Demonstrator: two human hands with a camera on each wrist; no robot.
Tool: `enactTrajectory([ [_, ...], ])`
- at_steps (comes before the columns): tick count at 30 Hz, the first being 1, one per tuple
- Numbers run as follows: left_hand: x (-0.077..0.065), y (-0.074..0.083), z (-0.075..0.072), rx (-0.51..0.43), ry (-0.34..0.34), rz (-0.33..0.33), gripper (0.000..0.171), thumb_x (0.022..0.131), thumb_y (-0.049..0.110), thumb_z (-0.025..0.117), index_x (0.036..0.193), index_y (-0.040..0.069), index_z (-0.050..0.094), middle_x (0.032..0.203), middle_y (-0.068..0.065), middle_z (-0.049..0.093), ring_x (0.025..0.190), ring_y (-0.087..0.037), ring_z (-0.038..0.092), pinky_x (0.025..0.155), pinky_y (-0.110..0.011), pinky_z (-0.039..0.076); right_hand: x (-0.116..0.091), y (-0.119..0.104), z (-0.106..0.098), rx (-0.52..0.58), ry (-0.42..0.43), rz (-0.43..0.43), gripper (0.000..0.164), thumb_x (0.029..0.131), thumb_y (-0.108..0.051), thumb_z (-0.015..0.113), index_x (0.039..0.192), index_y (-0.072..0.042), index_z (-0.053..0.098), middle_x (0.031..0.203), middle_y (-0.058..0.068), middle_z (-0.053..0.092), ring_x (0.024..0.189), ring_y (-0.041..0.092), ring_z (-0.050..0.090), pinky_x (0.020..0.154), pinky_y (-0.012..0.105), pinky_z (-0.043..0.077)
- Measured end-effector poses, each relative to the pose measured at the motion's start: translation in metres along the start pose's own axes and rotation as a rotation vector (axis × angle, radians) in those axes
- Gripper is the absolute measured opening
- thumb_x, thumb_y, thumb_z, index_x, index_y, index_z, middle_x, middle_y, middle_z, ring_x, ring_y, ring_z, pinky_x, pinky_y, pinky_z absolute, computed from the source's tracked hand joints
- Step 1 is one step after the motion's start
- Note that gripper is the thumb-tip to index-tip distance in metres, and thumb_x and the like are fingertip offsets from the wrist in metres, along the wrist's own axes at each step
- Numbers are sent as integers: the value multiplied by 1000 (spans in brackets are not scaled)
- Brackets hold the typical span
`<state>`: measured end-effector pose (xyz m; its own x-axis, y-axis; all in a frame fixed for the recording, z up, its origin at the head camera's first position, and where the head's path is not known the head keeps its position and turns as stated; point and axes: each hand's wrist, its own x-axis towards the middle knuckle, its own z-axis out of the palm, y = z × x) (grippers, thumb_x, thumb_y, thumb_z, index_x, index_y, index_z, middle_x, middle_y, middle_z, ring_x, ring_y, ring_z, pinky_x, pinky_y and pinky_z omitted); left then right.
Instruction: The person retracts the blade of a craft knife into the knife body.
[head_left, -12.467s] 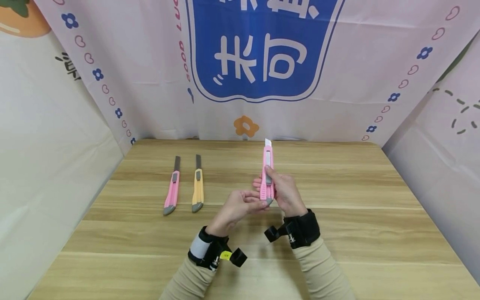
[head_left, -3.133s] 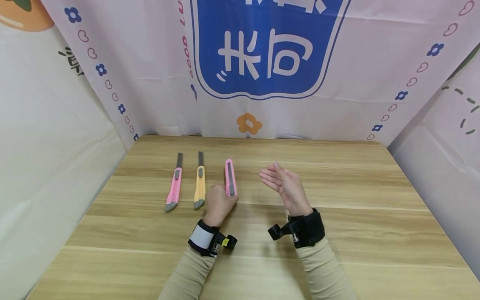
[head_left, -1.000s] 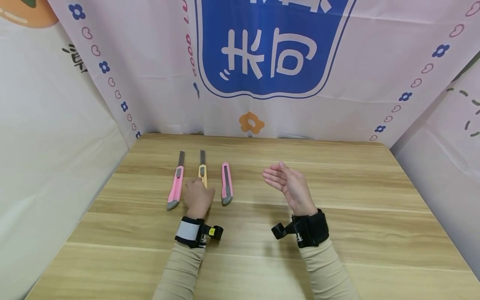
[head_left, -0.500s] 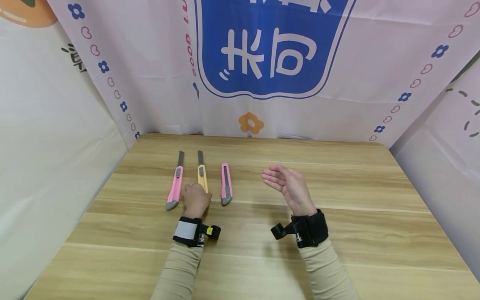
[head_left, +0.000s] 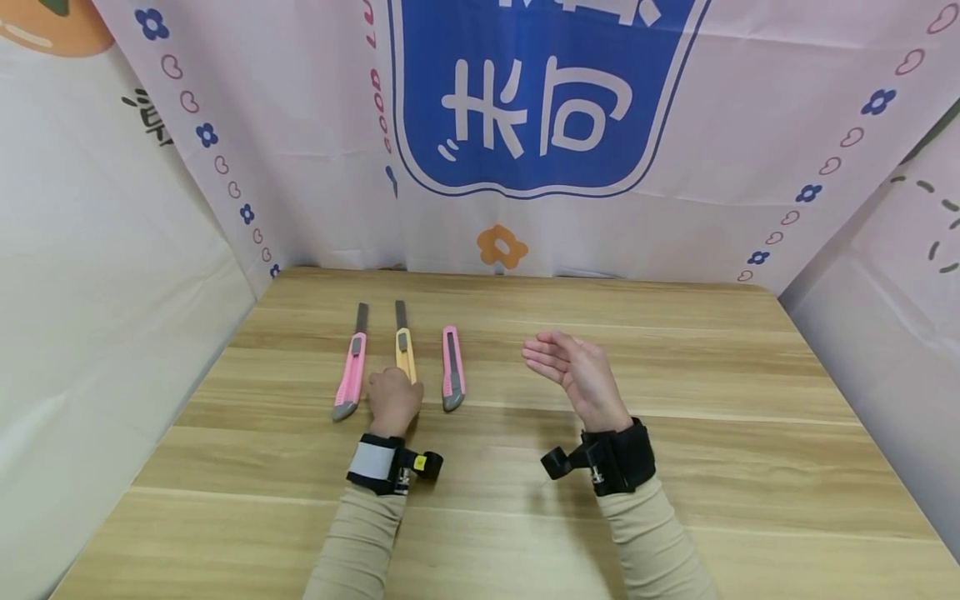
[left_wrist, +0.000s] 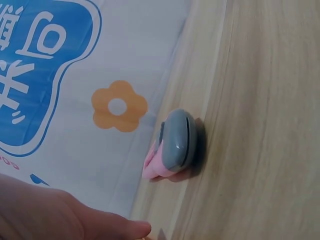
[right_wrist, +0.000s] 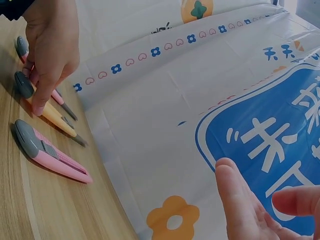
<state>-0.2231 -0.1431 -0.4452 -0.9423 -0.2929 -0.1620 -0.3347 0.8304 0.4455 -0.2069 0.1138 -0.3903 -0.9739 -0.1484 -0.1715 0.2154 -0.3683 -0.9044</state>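
Observation:
Three utility knives lie in a row, pointing away from me. My left hand [head_left: 393, 402] is over the lower half of the yellow utility knife [head_left: 404, 343], whose blade is out. In the right wrist view, the left thumb and fingers pinch this yellow knife [right_wrist: 61, 120] from both sides near its grey end. To its left is a pink utility knife [head_left: 352, 373], blade out. To its right lies a second pink utility knife [head_left: 453, 367] with no blade showing; its grey end [left_wrist: 176, 142] faces the left wrist camera. My right hand [head_left: 583, 379] holds nothing, fingers extended, palm turned inward.
The knives lie on a wood-grain table [head_left: 720, 467]. A printed cloth [head_left: 322, 217] with a blue emblem hangs along its back edge. Pale cloths also hang at the left and right sides. A black strap with a small camera [head_left: 427, 465] sits on each wrist.
Both hands held one pink knife, blade out; later it was laid right of the yellow knife, blade retracted. The left hand then moved left onto the yellow knife. Almost nothing moved in the last half-second.

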Motion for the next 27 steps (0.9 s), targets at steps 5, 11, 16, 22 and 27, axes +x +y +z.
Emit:
enactTrajectory([
  [5,-1,2,-1,-19,36,23,28,90,20,60,82,-7,61,94,-26,60,88,-36,54,74,-43,44,0,0,0,-3,-2,-5,28,104,-20,43,114,3,54,89,-3,75,89,11,73,83,25,59],
  [11,-7,7,-9,-38,60,65,30,89,22,63,72,-2,58,79,-17,54,76,-29,50,60,-33,37,0,0,0,-6,6,4,28,103,-21,45,114,3,54,89,-2,75,89,11,73,84,25,59],
  [16,-14,14,-16,-56,54,114,36,90,23,64,62,3,53,69,-11,48,72,-27,49,57,-28,32,0,0,0,-12,1,2,29,103,-21,46,116,4,54,91,-1,75,89,11,73,84,25,59],
  [22,-27,28,-20,-107,105,201,30,87,19,68,69,-1,54,69,-11,47,68,-25,46,57,-26,29,0,1,0,-14,-7,0,31,103,-21,45,118,5,53,93,0,75,91,12,73,85,26,59],
  [27,-42,40,-21,-163,171,306,25,83,13,73,86,-10,63,76,-19,56,72,-28,50,60,-28,33,0,1,0,-19,-8,2,40,103,-21,45,126,11,47,93,-1,75,92,11,73,86,26,59],
])
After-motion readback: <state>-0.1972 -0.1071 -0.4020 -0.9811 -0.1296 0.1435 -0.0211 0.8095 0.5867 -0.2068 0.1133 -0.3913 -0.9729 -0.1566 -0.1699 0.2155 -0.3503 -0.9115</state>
